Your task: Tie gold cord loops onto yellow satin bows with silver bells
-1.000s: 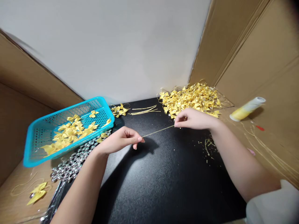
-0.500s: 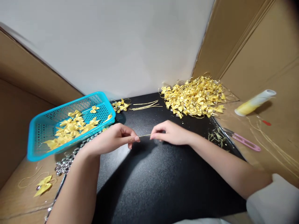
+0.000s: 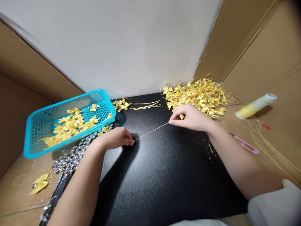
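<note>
A thin gold cord (image 3: pixel 151 131) runs taut over the black counter (image 3: pixel 164 175), its long axis rising from near left to far right. The left hand (image 3: pixel 116 138) pinches its near end, the right hand (image 3: pixel 190 117) pinches the far end, just beside the bow pile (image 3: pixel 199 94).

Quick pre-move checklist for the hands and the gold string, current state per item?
1. Left hand pinches one end of the gold string: ok.
2. Right hand pinches the other end: ok.
3. String pulled straight between the hands: ok.
4. Black mat under the string free of clutter: ok.
5. Pile of bows close behind the right hand: ok.
6. Knot or bead on the string: cannot tell.
</note>
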Available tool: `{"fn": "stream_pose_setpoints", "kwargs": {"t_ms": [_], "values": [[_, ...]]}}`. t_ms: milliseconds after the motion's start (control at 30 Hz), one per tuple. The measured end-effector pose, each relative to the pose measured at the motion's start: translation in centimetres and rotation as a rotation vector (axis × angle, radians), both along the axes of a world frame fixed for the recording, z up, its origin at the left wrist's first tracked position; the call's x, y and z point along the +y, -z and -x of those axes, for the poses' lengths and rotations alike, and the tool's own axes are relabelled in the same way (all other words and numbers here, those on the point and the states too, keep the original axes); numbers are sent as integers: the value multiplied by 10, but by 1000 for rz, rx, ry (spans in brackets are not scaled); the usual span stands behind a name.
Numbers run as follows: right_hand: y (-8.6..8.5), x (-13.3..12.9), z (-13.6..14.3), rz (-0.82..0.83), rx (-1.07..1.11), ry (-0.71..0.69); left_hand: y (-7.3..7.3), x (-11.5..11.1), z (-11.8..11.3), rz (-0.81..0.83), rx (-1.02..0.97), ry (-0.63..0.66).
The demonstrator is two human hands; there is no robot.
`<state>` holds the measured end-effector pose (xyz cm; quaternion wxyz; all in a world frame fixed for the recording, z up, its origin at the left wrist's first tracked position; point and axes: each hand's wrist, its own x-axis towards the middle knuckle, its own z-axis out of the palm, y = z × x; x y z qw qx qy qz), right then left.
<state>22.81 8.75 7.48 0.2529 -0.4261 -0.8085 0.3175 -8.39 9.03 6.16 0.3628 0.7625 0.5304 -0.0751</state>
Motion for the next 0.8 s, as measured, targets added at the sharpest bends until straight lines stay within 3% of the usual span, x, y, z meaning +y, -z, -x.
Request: {"fn": "stream_pose_setpoints", "kwargs": {"t_ms": [133,200,267,333,400,467,667,733,800], "values": [[1,-5,10,-94,33,-23,-4,-9,-1,-94,242,-70],[1,-9,17,-133,35,-60,-8,-15,-5,-256,376,-136],[2,-13,23,-167,31,-104,-12,-22,-14,-454,357,-174],[2,-16,29,-203,44,-143,-15,-27,-29,-532,101,-111],[3,-18,33,-237,77,-160,-14,-29,-46,-413,-299,24],[6,-18,35,-270,123,-137,-7,-29,-60,-231,-562,17],[15,-14,36,-320,157,-24,28,-21,-72,141,-1149,-542],[17,-15,38,-350,98,-36,35,-21,-74,223,-1232,-644],[17,-17,40,-398,22,-59,36,-23,-76,200,-1194,-661]]}}
